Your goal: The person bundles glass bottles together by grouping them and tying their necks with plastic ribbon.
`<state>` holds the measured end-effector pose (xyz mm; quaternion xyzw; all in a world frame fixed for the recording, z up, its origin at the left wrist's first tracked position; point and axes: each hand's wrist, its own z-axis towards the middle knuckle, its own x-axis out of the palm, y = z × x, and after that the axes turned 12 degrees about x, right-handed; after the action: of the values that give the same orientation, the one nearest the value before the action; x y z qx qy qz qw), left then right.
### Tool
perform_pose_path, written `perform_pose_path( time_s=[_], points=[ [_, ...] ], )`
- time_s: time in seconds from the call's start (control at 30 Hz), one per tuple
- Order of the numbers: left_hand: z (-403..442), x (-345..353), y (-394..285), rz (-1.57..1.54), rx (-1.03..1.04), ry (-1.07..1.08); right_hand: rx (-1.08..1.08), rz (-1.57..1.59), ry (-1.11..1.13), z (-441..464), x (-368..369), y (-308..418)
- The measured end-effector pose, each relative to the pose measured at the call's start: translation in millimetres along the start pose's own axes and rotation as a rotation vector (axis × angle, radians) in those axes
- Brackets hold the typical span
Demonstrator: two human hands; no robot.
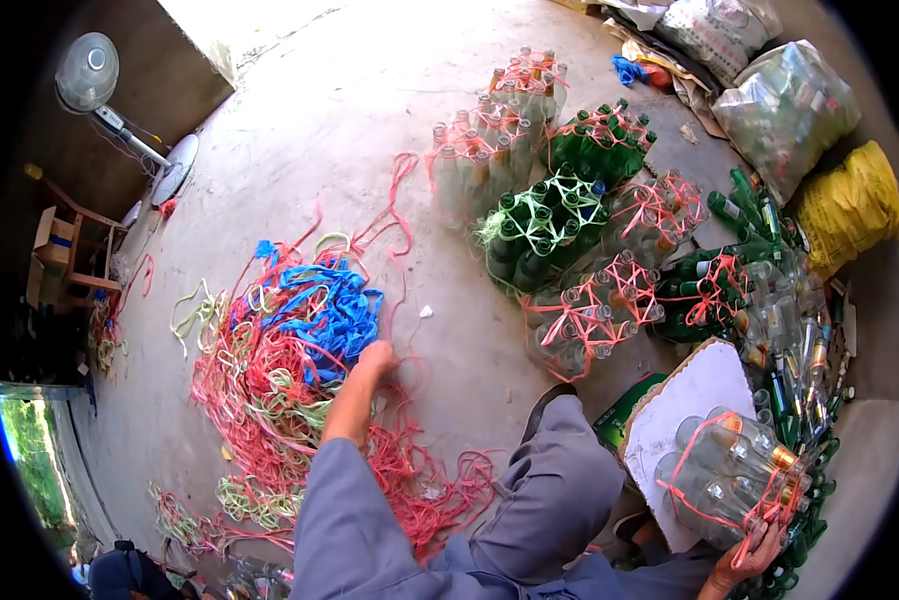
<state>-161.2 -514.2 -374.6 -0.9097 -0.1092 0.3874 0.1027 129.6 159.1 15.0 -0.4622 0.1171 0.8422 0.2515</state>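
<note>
My left hand (376, 358) is closed at the right edge of a tangled pile of pink and pale green plastic strings (259, 370). Crumpled blue plastic strips (331, 305) lie on the pile beside it; what the fingers grip is hidden. At the lower right, my right hand (759, 550) pinches a pink string (741, 545) at the neck end of a bundle of clear glass bottles (714, 470). This bundle lies on its side on a white board (669, 420), with pink string around it.
String-tied bundles of clear bottles (479, 160) and green bottles (539, 230) stand ahead. Loose bottles (784, 330) heap along the right, near a yellow sack (849, 205) and a clear bag of bottles (789, 110). A fan (89, 75) and a wooden chair (79, 240) are at left.
</note>
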Motion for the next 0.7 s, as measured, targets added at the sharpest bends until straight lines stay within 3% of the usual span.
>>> perform_pose_path(
  time_s=[0.17, 0.23, 0.4, 0.57, 0.7],
  points=[
    [-8, 51, -5, -0.023, 0.079, -0.101, 0.029, 0.015, -0.008, 1, 3, 3],
    [-30, 60, -29, -0.145, 0.213, -0.178, 0.028, 0.03, -0.001, 5, 0, 13],
    [-79, 107, -82, -0.409, 0.32, -0.328, 0.015, 0.035, -0.026, 13, -8, 37],
    [-186, 49, -178, -0.649, 0.385, -0.403, 0.003, 0.023, -0.036, 11, -2, 29],
    [-248, 2, -237, -0.761, 0.564, -0.579, -0.024, 0.061, -0.067, 15, -6, 38]
  ],
)
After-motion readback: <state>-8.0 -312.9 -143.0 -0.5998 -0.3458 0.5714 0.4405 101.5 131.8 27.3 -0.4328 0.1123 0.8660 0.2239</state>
